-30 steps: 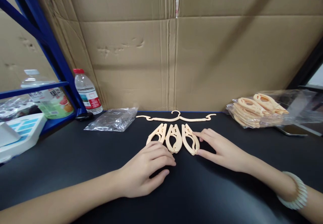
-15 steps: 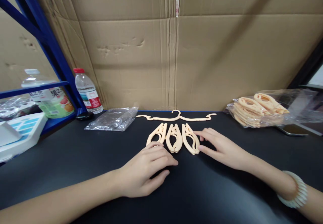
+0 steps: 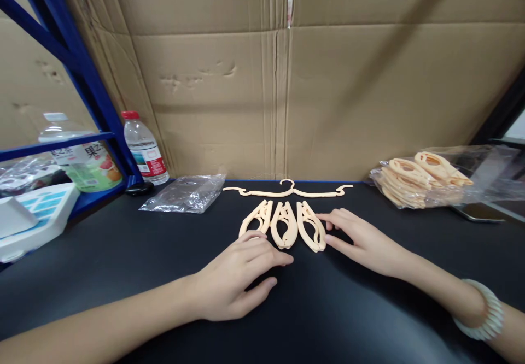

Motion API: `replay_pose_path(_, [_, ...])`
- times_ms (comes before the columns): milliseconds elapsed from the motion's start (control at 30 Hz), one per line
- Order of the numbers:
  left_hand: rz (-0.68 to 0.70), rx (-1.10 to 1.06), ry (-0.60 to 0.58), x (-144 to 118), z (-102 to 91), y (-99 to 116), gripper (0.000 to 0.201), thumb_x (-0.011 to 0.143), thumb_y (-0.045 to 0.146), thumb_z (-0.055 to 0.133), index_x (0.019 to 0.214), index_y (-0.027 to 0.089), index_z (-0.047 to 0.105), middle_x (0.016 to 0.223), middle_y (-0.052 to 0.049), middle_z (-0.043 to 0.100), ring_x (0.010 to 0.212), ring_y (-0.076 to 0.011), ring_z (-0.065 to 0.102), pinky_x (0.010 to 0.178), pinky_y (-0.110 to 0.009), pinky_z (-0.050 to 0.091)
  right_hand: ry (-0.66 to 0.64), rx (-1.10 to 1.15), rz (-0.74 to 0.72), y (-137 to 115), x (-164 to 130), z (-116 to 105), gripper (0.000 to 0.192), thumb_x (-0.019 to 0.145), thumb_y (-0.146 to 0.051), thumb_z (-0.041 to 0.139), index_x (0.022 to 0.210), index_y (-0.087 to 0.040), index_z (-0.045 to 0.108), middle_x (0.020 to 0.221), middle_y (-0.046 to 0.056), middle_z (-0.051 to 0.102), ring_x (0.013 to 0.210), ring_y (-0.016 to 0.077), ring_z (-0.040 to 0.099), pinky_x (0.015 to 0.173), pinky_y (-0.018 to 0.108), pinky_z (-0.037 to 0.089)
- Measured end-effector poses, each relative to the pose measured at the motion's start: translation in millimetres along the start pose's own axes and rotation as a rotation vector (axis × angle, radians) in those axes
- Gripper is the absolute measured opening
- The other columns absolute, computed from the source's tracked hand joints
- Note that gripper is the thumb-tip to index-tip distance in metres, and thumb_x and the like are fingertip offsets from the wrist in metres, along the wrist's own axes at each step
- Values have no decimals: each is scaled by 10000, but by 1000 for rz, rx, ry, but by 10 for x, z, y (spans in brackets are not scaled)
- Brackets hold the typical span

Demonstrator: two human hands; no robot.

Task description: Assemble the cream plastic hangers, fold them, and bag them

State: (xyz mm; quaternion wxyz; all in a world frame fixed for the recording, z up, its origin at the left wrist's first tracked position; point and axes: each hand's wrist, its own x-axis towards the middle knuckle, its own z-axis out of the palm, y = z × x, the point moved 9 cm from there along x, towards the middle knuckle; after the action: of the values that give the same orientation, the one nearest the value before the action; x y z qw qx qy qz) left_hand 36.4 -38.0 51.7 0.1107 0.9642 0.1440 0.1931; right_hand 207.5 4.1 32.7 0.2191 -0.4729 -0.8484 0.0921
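Observation:
Three folded cream travel hangers lie in a row on the black table (image 3: 311, 320). My left hand (image 3: 235, 276) rests palm down with its fingers apart, covering the lower end of the left folded hanger (image 3: 268, 213). The middle folded hanger (image 3: 292, 233) lies just beyond those fingertips. At the right side of the right folded hanger (image 3: 304, 227), my right hand (image 3: 356, 238) touches the edge with thumb and index finger spread, not wrapped round it. Behind the row lies an unfolded hanger (image 3: 274, 193), its hook pointing away from me.
A clear bag of folded hangers (image 3: 406, 189) lies at the back right, with a phone (image 3: 479, 212) partly under it. On the left are a flat plastic bag (image 3: 184, 194), a red-capped water bottle (image 3: 147, 151) and a blue metal frame (image 3: 77, 74). Cardboard (image 3: 205, 80) stands behind.
The whole view has shifted very slightly. My left index finger reaches a little further right; the hangers and my right hand stay in place.

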Motion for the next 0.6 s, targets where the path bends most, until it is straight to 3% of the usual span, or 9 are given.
replay_pose_path(167, [-3, -19, 17, -2, -10, -1, 362, 862, 129, 471, 1214, 208, 505, 1012, -67, 649, 940, -186, 599, 1024, -409, 365, 61, -7, -24, 21, 55, -65, 360, 932, -337, 444, 1267, -226, 513, 915, 59, 613, 879, 213, 563, 806, 389, 489])
replay_pose_path(300, [3, -36, 34, 6, -12, 8, 402, 852, 151, 503, 1248, 207, 475, 1035, -70, 652, 972, -202, 596, 1025, -418, 370, 201, -145, -40, 260, 192, -195, 316, 918, -309, 443, 1189, -189, 552, 1014, 95, 631, 983, 248, 573, 898, 453, 473])
replay_pose_path(467, [0, -69, 37, 17, -13, 1, 429, 840, 139, 515, 1258, 221, 462, 1047, -55, 650, 976, -195, 598, 1045, -421, 353, 181, -279, 23, 787, 255, -150, 533, 915, -284, 394, 1425, -163, 301, 1414, 152, 424, 1299, 286, 407, 1043, 509, 377])
replay_pose_path(600, [2, -95, 19, 23, -6, 6, 448, 835, 146, 514, 1271, 227, 451, 1048, -67, 644, 962, -201, 594, 1019, -422, 373, 106, -306, 46, 949, 228, -80, 529, 936, -355, 375, 1424, -159, 319, 1427, 162, 411, 1349, 304, 332, 1055, 519, 349])
